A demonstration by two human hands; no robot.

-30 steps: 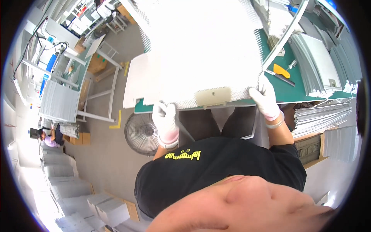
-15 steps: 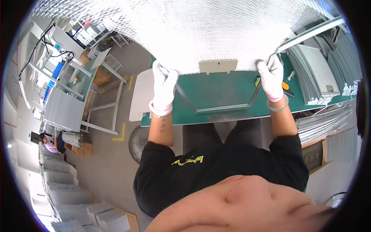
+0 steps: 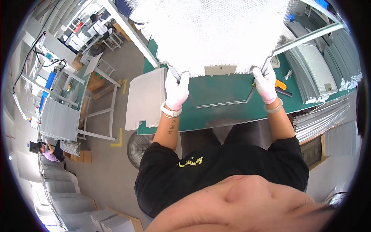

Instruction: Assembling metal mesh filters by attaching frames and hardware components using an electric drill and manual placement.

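Note:
A bright silvery mesh panel (image 3: 216, 34) is held up in front of me, its honeycomb-like surface partly washed out by glare. My white-gloved left hand (image 3: 177, 89) pinches its near left corner, thumb and fingers closed on the edge. At the near right corner, my gloved right hand (image 3: 266, 86) grips the panel the same way. A small beige plate (image 3: 220, 70) sits at the middle of the panel's near edge. Below, a thin grey rectangular frame (image 3: 220, 104) lies on the green work table (image 3: 228, 119); the panel covers its far part.
Pale flat sheets (image 3: 145, 100) lie on the table's left. An orange-handled tool (image 3: 280, 84) and a dark bar (image 3: 284, 92) rest right of my right hand, beside stacked mesh panels (image 3: 309, 73). A floor fan (image 3: 140, 150) stands below left. Two people are farther off at left.
The panel's left edge has shifted right, exposing a white table post and more pale sheets. My left hand moved right with it; my right hand moved slightly left. Both keep their grip.

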